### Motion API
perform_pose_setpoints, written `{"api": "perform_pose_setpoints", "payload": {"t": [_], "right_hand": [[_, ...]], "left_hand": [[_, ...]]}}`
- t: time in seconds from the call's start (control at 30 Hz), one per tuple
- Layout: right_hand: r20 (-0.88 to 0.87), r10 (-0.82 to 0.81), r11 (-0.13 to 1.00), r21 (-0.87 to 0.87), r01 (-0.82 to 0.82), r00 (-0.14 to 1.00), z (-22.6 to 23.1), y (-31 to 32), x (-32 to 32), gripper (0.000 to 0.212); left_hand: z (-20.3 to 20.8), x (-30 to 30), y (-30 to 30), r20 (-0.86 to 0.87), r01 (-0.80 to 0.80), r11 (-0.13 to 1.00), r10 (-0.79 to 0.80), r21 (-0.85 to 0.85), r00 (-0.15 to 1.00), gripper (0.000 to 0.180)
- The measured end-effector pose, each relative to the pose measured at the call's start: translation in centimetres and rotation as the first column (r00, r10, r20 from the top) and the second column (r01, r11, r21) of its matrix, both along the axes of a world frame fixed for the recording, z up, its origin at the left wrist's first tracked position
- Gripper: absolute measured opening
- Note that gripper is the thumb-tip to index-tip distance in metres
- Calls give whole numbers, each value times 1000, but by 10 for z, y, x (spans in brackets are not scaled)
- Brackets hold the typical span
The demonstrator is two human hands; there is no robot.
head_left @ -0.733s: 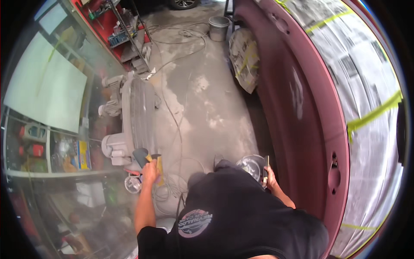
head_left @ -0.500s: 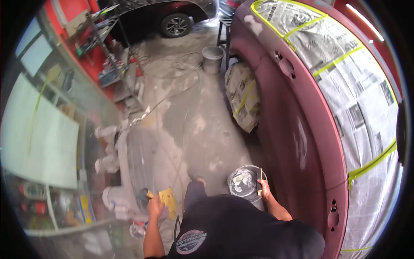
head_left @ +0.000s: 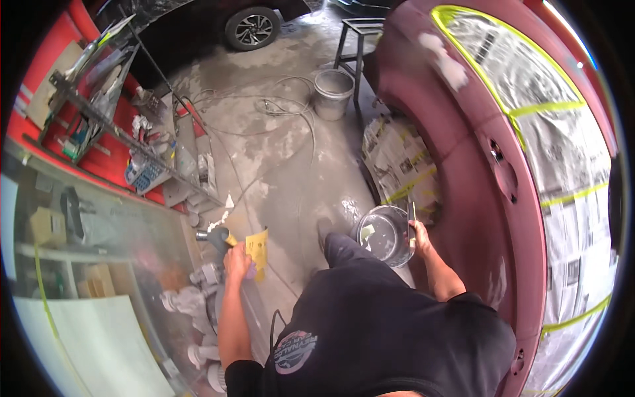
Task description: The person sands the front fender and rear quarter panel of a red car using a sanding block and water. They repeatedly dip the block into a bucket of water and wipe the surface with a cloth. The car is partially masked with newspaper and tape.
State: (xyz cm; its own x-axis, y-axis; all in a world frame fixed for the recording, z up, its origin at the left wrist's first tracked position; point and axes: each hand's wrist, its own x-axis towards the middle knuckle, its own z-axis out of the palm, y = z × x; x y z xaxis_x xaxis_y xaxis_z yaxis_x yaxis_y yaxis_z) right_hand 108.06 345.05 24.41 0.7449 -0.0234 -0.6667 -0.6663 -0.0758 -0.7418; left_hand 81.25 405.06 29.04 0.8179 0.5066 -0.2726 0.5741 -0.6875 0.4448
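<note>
My left hand (head_left: 237,264) is closed around a dark grey hand tool with a yellow part (head_left: 218,238), whose exact kind I cannot make out. A yellow sheet (head_left: 258,250), which looks like sandpaper, stands upright from the same grip. On the other side, my right hand (head_left: 418,239) grips the rim of a grey bucket (head_left: 376,213). A thin, flat strip (head_left: 411,215) is pinched upright against that rim. Inside the bucket is a pale scrap (head_left: 368,231). The bucket hangs beside the car's newspaper-covered wheel (head_left: 400,159).
A matte maroon car (head_left: 463,165) with masked windows curves along my right. Ahead are another bucket (head_left: 333,89), a black metal stand (head_left: 350,49) and a hose (head_left: 291,112) looping over the floor. Cluttered shelves (head_left: 112,126) line the left; a dark car (head_left: 192,33) stands beyond.
I have stepped forward toward the masked wheel, carrying the bucket and the left-hand things along. Shelves and the far bucket now appear nearer. Both hands keep their grips.
</note>
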Motion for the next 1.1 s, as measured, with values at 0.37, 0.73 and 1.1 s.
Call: {"api": "perform_pose_setpoints", "payload": {"t": [0.37, 0.73, 1.1], "right_hand": [[-48, 282, 947, -147, -286, 958, -77, 248, 272, 54], [64, 129, 954, -279, -107, 990, -107, 479, 488, 77], [165, -402, 899, -113, 423, 900, -116, 673, 672, 40]], "left_hand": [[-97, 206, 190, -199, -151, 981, 174, 123, 964, 23], [-142, 482, 431, -204, -27, 999, 20, -30, 979, 33], [-60, 870, 721, -143, 224, 973, -215, 50, 966, 30]]}}
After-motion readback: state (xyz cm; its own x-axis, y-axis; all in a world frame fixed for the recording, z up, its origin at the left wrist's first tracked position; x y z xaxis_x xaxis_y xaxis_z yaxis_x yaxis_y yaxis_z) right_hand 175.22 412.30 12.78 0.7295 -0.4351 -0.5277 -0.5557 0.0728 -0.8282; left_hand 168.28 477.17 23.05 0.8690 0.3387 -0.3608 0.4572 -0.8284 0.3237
